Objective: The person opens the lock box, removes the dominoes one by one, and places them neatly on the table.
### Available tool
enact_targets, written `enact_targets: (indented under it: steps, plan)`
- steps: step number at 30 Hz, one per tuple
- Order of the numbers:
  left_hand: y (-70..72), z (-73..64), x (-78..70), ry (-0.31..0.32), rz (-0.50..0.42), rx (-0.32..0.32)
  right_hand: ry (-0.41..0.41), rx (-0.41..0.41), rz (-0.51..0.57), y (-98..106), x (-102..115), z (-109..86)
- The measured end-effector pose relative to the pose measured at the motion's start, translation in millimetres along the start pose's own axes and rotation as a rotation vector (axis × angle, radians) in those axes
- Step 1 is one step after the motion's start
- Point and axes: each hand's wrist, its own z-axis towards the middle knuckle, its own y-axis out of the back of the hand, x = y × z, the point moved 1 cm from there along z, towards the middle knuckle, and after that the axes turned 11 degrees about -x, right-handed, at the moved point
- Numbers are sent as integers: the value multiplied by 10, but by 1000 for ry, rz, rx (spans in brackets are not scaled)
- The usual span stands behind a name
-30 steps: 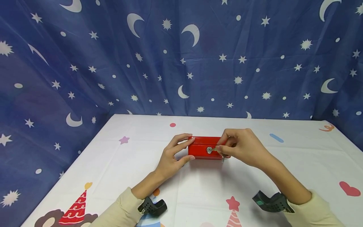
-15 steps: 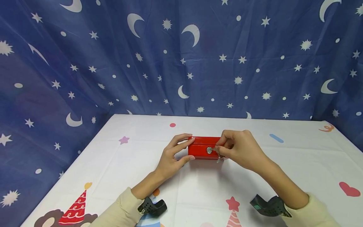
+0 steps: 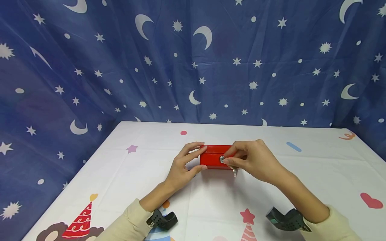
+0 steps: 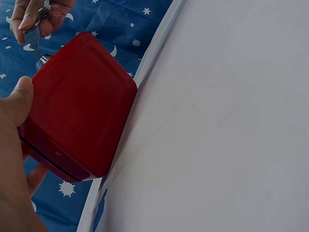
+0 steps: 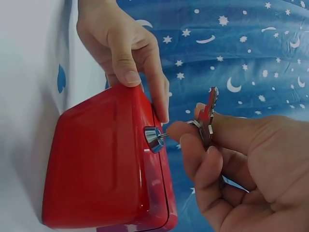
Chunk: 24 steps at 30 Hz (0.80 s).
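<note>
So the red box (image 3: 211,160) is sitting mid-desk, lock (image 5: 154,139) side facing the wearer. There's a key (image 4: 32,37) at that lock, its thin shank reaching the metal, though how deep it goes I can't tell. The right hand (image 3: 260,162) has its fingers clamped on that key, with a spare key (image 5: 211,104) hanging loose off it. Left hand (image 3: 181,167) grips the box's left end, fingers clamped on it, a couple up by the top edge and the thumb down low on the front. Desk (image 3: 150,174) has a white cloth with party prints, and behind it is a blue curtain (image 3: 169,43) covered in moons and stars.
</note>
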Motion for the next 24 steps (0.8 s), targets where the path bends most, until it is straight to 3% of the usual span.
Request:
enact_targets:
  steps: [11, 24]
  plan:
    - [12, 15, -38, 8, 11, 2, -57, 2, 30, -35, -34, 15]
    - [13, 8, -19, -5, -10, 3, -119, 36, 137, -46, -94, 32]
